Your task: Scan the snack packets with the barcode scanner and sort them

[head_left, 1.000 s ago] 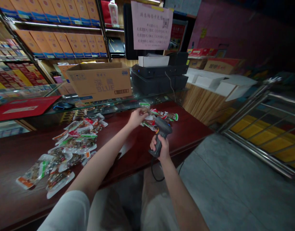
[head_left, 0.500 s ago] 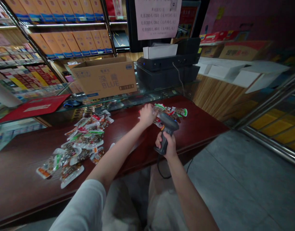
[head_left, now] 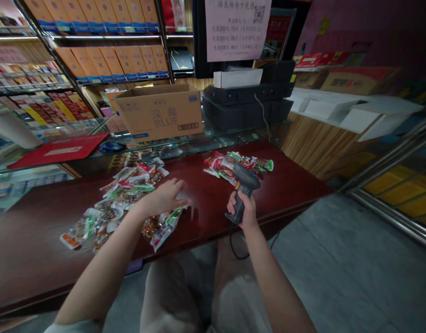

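My right hand is wrapped around the handle of a dark grey barcode scanner, its head tilted up and to the left. A cable hangs below the handle. My left hand hovers over the near right side of the larger pile of snack packets, fingers stretched out and slightly blurred. Just below it lies a packet with a printed pale side. A smaller pile of snack packets, red, green and clear, lies behind the scanner. My left forearm hides part of the larger pile.
The dark red wooden table ends at its right edge beside the grey floor. Behind it, a glass counter carries an open cardboard box, a black cash drawer, a computer mouse and a red folder. A metal rack stands right.
My left hand has moved left from the smaller pile to the larger one. A pale printed packet now shows beneath it. My right hand keeps hold of the scanner, nearly still.
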`<state>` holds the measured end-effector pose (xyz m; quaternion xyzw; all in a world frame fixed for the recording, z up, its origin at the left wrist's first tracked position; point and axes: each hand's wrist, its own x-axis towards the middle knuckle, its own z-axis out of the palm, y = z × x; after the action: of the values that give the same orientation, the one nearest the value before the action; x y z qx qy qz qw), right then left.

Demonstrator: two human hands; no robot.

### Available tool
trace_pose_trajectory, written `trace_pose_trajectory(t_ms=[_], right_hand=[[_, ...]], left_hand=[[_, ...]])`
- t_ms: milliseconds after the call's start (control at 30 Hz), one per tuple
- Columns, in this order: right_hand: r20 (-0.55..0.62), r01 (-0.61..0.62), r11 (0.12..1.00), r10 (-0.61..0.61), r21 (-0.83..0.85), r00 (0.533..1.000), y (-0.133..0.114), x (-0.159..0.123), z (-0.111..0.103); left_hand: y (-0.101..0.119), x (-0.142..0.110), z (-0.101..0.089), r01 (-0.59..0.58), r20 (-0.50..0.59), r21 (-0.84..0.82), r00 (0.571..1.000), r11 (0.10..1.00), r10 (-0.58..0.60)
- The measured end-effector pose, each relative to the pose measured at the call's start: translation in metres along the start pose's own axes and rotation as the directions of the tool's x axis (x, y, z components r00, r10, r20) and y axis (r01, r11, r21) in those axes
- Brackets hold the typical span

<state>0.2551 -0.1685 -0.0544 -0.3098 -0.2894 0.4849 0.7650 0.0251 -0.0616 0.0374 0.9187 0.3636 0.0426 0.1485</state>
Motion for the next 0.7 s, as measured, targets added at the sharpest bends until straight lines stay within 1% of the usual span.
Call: trace_pose_trajectory(t_ms=[67,133,200,333,433,500,567,633,700], right_hand=[[0.013,0.000,1.000,0.001,-0.015,1.000,0.000,0.000,0.000],[0.024,0.003,1.000,-0.002,-0.029,1.000,0.001,0.000,0.000],[0.029,0.012,0.999,-0.011,-0.040,1.000,0.001,0.000,-0.001],[0.033,0.022,0.998,-0.020,-0.060,0.999,0.002,0.001,-0.002],[0.039,0.015,0.998,-0.013,-0.059,0.999,0.002,0.001,-0.002],[0.035,0.018,0.998,-0.016,-0.057,0.999,0.002,0.001,-0.001],[0.034,0.019,0.998,-0.017,-0.057,0.999,0.002,0.001,-0.001],[0.038,0.014,0.998,-0.012,-0.061,0.999,0.002,0.001,0.000],[0.039,0.008,0.998,-0.006,-0.064,0.999,0.002,0.001,0.000]], left_hand=[[-0.014,-0.028,0.005,0.058,0.008,0.065,0.998,0.996,-0.059],[-0.021,-0.046,0.014,0.098,0.005,0.085,0.995,0.992,-0.099],[-0.023,-0.053,0.024,0.123,-0.018,0.091,0.992,0.988,-0.122],[-0.025,-0.052,0.039,0.146,-0.051,0.043,0.988,0.988,-0.144],[-0.031,-0.049,0.045,0.126,-0.079,-0.070,0.988,0.990,-0.131],[-0.037,-0.046,0.050,0.117,-0.138,-0.154,0.981,0.981,-0.138],[-0.044,-0.040,0.056,0.116,-0.188,-0.265,0.967,0.957,-0.169],[-0.048,-0.030,0.060,0.138,-0.193,-0.439,0.950,0.888,-0.244],[-0.049,-0.017,0.060,0.165,-0.158,-0.634,0.929,0.756,-0.335]])
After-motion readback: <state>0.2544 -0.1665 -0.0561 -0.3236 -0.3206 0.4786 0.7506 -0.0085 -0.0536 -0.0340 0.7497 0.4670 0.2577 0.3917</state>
